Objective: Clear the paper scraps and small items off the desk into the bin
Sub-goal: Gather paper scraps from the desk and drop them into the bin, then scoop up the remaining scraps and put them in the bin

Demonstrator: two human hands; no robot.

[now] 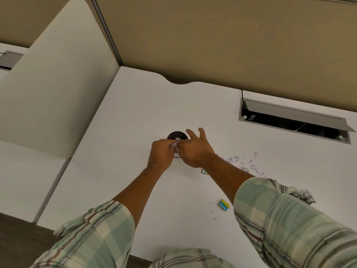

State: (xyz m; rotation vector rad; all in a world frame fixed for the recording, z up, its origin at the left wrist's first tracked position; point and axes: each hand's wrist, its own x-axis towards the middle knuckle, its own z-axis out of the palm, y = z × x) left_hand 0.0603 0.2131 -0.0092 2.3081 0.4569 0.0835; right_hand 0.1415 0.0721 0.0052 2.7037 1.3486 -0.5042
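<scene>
A small dark round bin (174, 134) stands on the white desk (135, 105), mostly hidden behind my hands. My left hand (161, 152) is closed around a wad of white paper scraps (175, 143) right over the bin's mouth. My right hand (195, 149) meets it from the right, thumb and forefinger touching the wad, the other fingers spread. A heap of torn white paper scraps (242, 161) lies on the desk to the right. A small blue and yellow box (224, 205) lies nearer me, with a similar packet (204, 171) peeking out under my right forearm.
A few stray scraps (213, 212) lie by the blue box. A grey cable tray with its lid raised (293, 117) is set into the desk at the back right. A tan partition (231, 39) runs behind the desk, and a white divider panel (58, 84) stands at the left.
</scene>
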